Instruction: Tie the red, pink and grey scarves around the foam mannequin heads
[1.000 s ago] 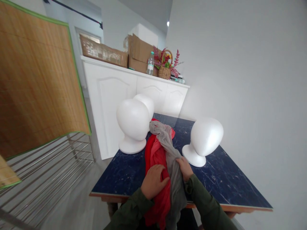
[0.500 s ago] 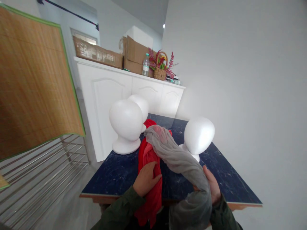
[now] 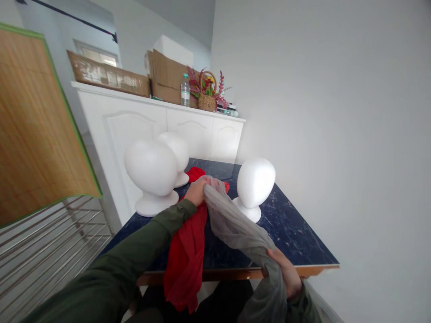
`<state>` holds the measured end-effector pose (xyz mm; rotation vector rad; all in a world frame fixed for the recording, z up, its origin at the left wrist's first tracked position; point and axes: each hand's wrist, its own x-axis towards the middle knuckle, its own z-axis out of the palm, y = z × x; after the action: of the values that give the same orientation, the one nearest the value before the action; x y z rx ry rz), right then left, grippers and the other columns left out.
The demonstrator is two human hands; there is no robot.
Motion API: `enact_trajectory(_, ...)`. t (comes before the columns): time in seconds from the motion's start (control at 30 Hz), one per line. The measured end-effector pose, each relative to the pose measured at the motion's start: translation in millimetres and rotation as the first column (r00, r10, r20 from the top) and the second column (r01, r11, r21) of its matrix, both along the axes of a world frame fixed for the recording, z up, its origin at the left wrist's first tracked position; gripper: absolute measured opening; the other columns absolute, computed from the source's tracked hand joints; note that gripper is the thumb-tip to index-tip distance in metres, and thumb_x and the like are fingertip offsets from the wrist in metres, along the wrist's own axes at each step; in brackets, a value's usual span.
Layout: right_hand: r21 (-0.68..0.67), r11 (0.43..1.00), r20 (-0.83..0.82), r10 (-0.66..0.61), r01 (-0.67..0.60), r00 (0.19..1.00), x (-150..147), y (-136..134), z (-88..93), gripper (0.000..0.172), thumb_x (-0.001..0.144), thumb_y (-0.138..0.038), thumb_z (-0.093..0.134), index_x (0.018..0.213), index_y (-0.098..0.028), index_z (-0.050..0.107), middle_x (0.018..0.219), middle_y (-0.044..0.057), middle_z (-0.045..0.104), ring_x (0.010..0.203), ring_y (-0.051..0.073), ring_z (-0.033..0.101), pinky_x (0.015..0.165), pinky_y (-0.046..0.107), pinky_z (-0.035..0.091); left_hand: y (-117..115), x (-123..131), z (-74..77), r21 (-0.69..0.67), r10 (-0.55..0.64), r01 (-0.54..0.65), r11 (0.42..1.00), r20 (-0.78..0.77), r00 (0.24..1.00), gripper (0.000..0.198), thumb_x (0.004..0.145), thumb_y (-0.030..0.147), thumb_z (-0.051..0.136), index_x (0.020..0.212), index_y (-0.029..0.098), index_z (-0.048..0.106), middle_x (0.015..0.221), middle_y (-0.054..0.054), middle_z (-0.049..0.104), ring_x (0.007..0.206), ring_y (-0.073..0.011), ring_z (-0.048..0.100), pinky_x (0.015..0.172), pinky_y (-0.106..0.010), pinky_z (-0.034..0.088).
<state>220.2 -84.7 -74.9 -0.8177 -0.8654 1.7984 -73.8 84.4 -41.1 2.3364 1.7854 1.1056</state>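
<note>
On the worktop before you, a near head form stands left with another head form behind it, a third head form right. Between them one scarf drapes over the front edge; a second scarf, to its right, runs from your left hand to your right hand. Behind, a cabinet bears a bottle left of a basket.

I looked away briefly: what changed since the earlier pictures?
The right hand has drawn the gray scarf rightward, away from the red scarf, and still holds it. The left hand has come off the red scarf's near part, moved forward and appears to grip the gray scarf's far part. The three white head forms stay on the table.
</note>
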Motion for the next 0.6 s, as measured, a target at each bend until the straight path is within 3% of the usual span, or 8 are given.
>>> enact_trajectory(0.1, 0.091, 0.993, 0.047, 0.068, -0.073, 0.997, 3, 8, -13.0, 0.049, 0.066, -0.029, 0.063, 0.113, -0.021, 0.051, 0.086, 0.004, 0.065, 0.075, 0.019, 0.060, 0.074, 0.035, 0.044, 17, -2, 36.9, 0.040, 0.052, -0.060, 0.997, 0.179, 0.983, 0.022, 0.070, 0.016, 0.042, 0.090, 0.014, 0.052, 0.089, -0.008, 0.060, 0.084, -0.0199, 0.055, 0.075, -0.031, 0.042)
enact_trajectory(0.2, 0.202, 0.955, 0.248, 0.166, -0.218, 0.955, -2, 25, -26.7, 0.053, 0.059, -0.029, 0.069, 0.108, -0.017, 0.054, 0.093, 0.006, 0.063, 0.090, 0.022, 0.056, 0.083, 0.037, 0.040, 25, 14, 78.1, 0.054, 0.016, -0.026, 0.998, 0.177, 0.984, 0.025, 0.069, 0.016, 0.042, 0.091, 0.015, 0.053, 0.091, -0.006, 0.060, 0.086, -0.0183, 0.054, 0.075, -0.028, 0.041)
enact_trajectory(0.3, 0.240, 0.884, 0.555, 0.215, -0.402, 0.804, -7, 45, -32.7, 0.044, 0.054, -0.033, 0.072, 0.092, -0.013, 0.062, 0.084, 0.004, 0.065, 0.084, 0.023, 0.056, 0.079, 0.038, 0.041, 25, 34, 118.7, 0.066, -0.070, 0.064, 0.996, 0.090, 0.993, 0.021, 0.068, 0.021, 0.044, 0.084, 0.016, 0.057, 0.081, -0.004, 0.061, 0.076, -0.0171, 0.056, 0.069, -0.026, 0.042)
enact_trajectory(0.37, 0.292, 0.857, 0.653, 0.147, -0.426, 0.743, -4, 54, -28.0, 0.036, 0.058, -0.037, 0.068, 0.083, -0.012, 0.065, 0.077, 0.004, 0.065, 0.077, 0.022, 0.057, 0.076, 0.038, 0.042, 18, 41, 144.4, 0.104, -0.141, 0.150, 0.983, -0.090, 0.986, 0.019, 0.066, 0.023, 0.046, 0.078, 0.015, 0.059, 0.076, -0.003, 0.061, 0.072, -0.0173, 0.056, 0.067, -0.026, 0.041)
enact_trajectory(0.43, 0.404, 0.866, 0.589, 0.002, -0.296, 0.808, 5, 57, -17.5, 0.033, 0.063, -0.040, 0.063, 0.082, -0.013, 0.065, 0.079, 0.004, 0.065, 0.077, 0.022, 0.057, 0.077, 0.038, 0.042, 3, 40, 166.5, 0.131, -0.174, 0.232, 0.964, -0.352, 0.920, 0.019, 0.063, 0.024, 0.048, 0.076, 0.016, 0.059, 0.075, -0.003, 0.061, 0.073, -0.0180, 0.056, 0.068, -0.026, 0.039)
enact_trajectory(0.5, 0.477, 0.878, 0.396, -0.178, -0.037, 0.901, 21, 55, -4.3, 0.033, 0.065, -0.039, 0.061, 0.088, -0.016, 0.063, 0.085, 0.005, 0.065, 0.083, 0.022, 0.057, 0.080, 0.037, 0.042, -19, 33, 181.2, 0.120, -0.153, 0.271, 0.955, -0.582, 0.799, 0.023, 0.061, 0.028, 0.051, 0.080, 0.018, 0.059, 0.078, -0.003, 0.061, 0.076, -0.0191, 0.056, 0.069, -0.027, 0.038)
enact_trajectory(0.6, 0.434, 0.844, 0.131, -0.405, 0.315, 0.905, 49, 47, 14.2, 0.038, 0.064, -0.038, 0.060, 0.097, -0.020, 0.059, 0.092, 0.005, 0.064, 0.090, 0.022, 0.057, 0.082, 0.037, 0.043, -56, 18, 184.5, 0.044, -0.133, 0.261, 0.964, -0.774, 0.620, 0.033, 0.059, 0.039, 0.056, 0.085, 0.020, 0.058, 0.083, -0.004, 0.060, 0.077, -0.0203, 0.056, 0.067, -0.027, 0.037)
